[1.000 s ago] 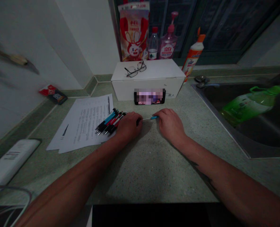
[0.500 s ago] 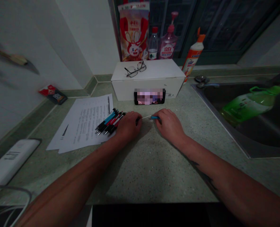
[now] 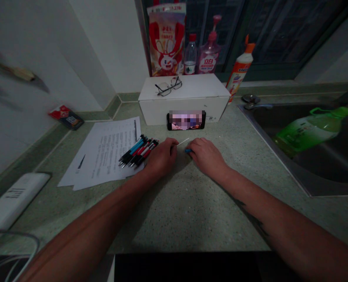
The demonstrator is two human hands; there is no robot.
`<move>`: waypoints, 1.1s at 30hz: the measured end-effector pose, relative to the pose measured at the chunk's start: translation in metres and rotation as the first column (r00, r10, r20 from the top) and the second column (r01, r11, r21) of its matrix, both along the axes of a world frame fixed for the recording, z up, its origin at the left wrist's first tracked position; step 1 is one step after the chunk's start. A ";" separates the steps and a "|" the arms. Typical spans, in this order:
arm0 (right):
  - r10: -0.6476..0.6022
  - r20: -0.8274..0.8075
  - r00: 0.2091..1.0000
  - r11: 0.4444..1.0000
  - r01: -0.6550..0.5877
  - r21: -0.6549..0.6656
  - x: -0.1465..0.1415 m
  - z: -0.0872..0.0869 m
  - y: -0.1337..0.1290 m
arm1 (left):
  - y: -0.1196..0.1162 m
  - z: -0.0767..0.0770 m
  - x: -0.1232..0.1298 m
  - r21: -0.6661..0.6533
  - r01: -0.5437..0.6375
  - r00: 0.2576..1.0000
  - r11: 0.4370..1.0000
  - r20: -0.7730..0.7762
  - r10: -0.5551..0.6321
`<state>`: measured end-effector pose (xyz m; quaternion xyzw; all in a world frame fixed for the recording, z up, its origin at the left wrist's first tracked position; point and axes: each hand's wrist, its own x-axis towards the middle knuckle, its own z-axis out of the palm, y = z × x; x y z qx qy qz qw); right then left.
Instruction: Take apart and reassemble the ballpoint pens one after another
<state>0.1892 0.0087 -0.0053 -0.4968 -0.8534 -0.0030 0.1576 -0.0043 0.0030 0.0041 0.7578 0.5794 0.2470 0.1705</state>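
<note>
My left hand point(image 3: 163, 156) is closed around one end of a thin white pen refill point(image 3: 183, 141), whose free end points up and right. Across a small gap, my right hand point(image 3: 208, 156) pinches a short blue pen part point(image 3: 188, 150); most of this piece is hidden by the fingers. The refill and the blue part are apart. Just left of my left hand lies a bundle of pens point(image 3: 138, 151) in blue, red, white and black, resting on printed sheets of paper point(image 3: 103, 156).
A phone point(image 3: 186, 120) leans on a white box point(image 3: 182, 105) with eyeglasses point(image 3: 168, 87) on top. At right is a sink point(image 3: 282, 174) holding a green bottle point(image 3: 309, 129). A white power strip-like device point(image 3: 18, 199) and cables point(image 3: 34, 250) lie at left.
The refill and the blue part, which were in line and close together, have come apart. The refill now tilts upward, and the blue part sits lower in my right hand.
</note>
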 end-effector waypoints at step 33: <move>0.040 -0.313 0.949 0.997 -0.058 -0.047 -0.001 -0.003 -0.001 | 0.003 -0.005 0.000 -0.067 0.104 0.994 0.992 0.036 -0.102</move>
